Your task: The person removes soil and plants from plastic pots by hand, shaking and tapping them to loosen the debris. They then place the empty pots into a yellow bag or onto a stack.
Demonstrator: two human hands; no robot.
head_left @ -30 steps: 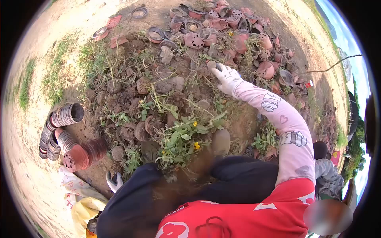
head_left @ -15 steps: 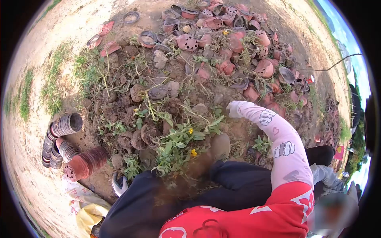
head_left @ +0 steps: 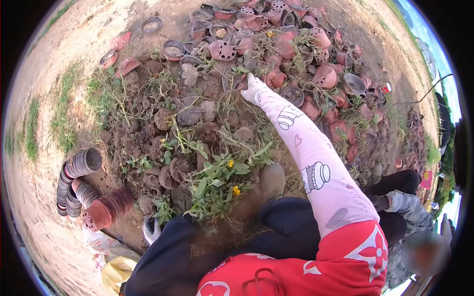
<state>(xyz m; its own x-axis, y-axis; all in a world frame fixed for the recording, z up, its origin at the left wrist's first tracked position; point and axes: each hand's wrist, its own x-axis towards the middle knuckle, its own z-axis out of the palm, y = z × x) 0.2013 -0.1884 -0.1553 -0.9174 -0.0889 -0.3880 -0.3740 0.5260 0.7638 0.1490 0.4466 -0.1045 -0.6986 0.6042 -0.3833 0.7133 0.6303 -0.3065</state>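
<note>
My right hand (head_left: pixel 255 91), in a white glove, reaches out to the near edge of a heap of plant pots. Its thumb and fingers close around a reddish plastic plant pot (head_left: pixel 242 85), partly hidden by the glove. Low by my left knee, my left hand (head_left: pixel 152 233), also gloved in white, shows only in part. A dark thing (head_left: pixel 146 224) lies at its fingers, too covered to name. Leafy plants with yellow flowers (head_left: pixel 217 180) and soil-covered root balls (head_left: pixel 181 169) spread in front of my legs.
Stacked pots (head_left: pixel 109 207) lie on the left, near a pale sack (head_left: pixel 101 246). More reddish and black pots (head_left: pixel 326 76) are heaped at the far right. A smooth stone (head_left: pixel 272 181) sits before my knee. Another person's sleeve (head_left: pixel 410 211) appears at the right.
My right hand has moved forward and left, from over the soil to the reddish pot at the heap's edge. My left hand stays by the knee. The view has shifted slightly.
</note>
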